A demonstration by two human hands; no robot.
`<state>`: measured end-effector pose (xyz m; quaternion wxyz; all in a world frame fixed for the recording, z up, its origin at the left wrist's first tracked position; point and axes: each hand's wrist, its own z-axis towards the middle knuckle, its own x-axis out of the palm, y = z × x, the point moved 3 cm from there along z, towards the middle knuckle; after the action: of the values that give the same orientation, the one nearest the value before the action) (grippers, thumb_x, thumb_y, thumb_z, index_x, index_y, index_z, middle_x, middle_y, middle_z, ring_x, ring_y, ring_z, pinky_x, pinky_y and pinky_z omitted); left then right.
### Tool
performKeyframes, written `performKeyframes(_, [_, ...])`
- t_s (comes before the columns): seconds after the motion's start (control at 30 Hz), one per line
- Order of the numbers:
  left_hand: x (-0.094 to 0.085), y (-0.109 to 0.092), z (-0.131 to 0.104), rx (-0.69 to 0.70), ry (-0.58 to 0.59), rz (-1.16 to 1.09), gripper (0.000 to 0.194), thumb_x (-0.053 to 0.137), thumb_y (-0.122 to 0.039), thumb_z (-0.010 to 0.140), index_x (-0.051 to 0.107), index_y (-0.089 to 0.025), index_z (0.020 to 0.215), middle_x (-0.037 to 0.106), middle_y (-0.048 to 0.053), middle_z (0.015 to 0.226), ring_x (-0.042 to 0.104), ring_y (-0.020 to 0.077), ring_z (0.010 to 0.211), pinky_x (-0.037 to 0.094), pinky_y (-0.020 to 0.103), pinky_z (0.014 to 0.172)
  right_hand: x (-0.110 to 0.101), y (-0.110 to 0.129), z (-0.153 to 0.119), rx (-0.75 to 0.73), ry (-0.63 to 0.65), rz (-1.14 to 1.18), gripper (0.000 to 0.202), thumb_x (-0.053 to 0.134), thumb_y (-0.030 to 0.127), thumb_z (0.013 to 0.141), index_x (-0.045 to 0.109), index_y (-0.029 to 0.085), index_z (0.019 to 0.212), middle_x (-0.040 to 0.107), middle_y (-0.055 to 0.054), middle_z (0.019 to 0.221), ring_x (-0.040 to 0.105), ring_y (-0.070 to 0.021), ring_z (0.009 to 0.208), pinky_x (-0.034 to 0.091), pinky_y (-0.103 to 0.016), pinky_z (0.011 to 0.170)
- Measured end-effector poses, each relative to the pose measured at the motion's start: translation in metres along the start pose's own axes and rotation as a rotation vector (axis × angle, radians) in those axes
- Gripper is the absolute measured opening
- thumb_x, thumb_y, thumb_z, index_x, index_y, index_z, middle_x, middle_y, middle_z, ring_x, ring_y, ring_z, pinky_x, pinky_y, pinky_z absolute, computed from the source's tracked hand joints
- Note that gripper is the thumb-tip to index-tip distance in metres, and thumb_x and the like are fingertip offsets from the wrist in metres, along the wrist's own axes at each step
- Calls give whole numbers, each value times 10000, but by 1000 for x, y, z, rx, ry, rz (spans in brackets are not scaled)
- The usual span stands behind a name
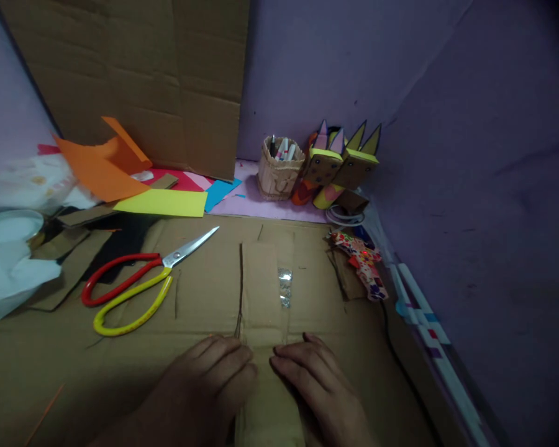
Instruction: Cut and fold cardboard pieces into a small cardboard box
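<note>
A long strip of brown cardboard (259,288) runs away from me, with a crease across it near my fingertips. My left hand (209,379) is closed on its left edge, the fingers curled over. On the opposite edge, my right hand (319,388) grips the strip with fingers bent; its thumb is hidden. Left of the strip lie large scissors (177,256) with one red and one yellow handle, blades slightly apart. To the right rests a flower-patterned glue gun (361,261) with a red light and a black cord.
A cardboard sheet (168,81) leans on the purple wall. At the back stand a holder with pens (279,177) and cardboard figures with pointed ears (340,164). Orange paper (102,164), yellow paper (163,203) and white plastic (9,273) lie left. Shiny tape (285,287) marks the cardboard surface.
</note>
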<state>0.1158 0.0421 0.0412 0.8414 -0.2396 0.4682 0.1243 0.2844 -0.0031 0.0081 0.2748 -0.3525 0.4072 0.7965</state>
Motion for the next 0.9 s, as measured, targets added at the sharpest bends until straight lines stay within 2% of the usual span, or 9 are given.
performKeyframes(0.13, [1,6,3,-182,-40,-157,410,408,-76,617,547,-230,971,701,10,782,628,171,673,493,239,603,-5,-1,7,66,51,99,267,440,166,820,544,231,1057,691,-37,900,647,-185,841,474,-346,853])
performKeyframes(0.3, [12,18,-2,-408,-63,-261,375,475,-123,701,496,-256,1052,694,-28,777,654,148,677,491,204,591,-5,1,18,173,-30,121,192,445,136,812,556,223,942,671,-24,781,629,-166,739,484,-293,727])
performKeyframes(0.37, [18,23,-5,-512,-52,-275,276,540,-186,735,520,-259,1001,682,-49,704,643,141,617,476,205,566,-1,-1,21,276,-58,67,109,468,182,834,563,207,787,640,-31,678,601,-169,646,467,-266,586])
performKeyframes(0.47, [25,27,-7,-615,-39,-237,1,556,-236,761,557,-237,761,623,-38,584,587,140,511,413,223,481,6,-3,25,352,-96,16,255,473,252,851,501,196,604,566,-26,554,545,-159,536,411,-250,486])
performKeyframes(0.57, [25,26,-5,-589,-28,-254,62,540,-218,769,549,-221,708,586,-28,567,559,135,504,388,227,477,4,-4,25,363,-87,58,263,488,257,842,513,191,589,561,-23,549,544,-155,539,412,-251,499])
performKeyframes(0.67, [22,25,-5,-507,-15,-318,56,532,-171,767,559,-217,785,603,-21,637,577,129,558,409,218,515,-7,-9,25,397,120,281,148,492,219,827,620,197,756,650,-41,708,612,-173,681,470,-264,594])
performKeyframes(0.73, [20,23,-6,-446,-3,-348,79,506,-147,782,557,-207,776,596,-9,650,578,129,581,409,219,526,-17,-15,28,469,264,477,193,466,211,836,645,227,906,687,-42,849,640,-176,790,497,-270,663])
performKeyframes(0.8, [19,23,-7,-399,-2,-373,120,468,-127,798,558,-198,764,580,3,642,566,134,592,397,228,529,-26,-28,38,613,218,544,214,459,237,843,649,231,941,697,-49,918,649,-186,850,503,-291,717])
performKeyframes(0.9, [19,22,-8,-320,-12,-425,183,413,-81,782,556,-194,775,565,19,653,538,152,618,373,251,538,-26,-48,65,717,65,418,207,551,232,766,645,194,947,699,-67,915,646,-204,837,491,-322,739])
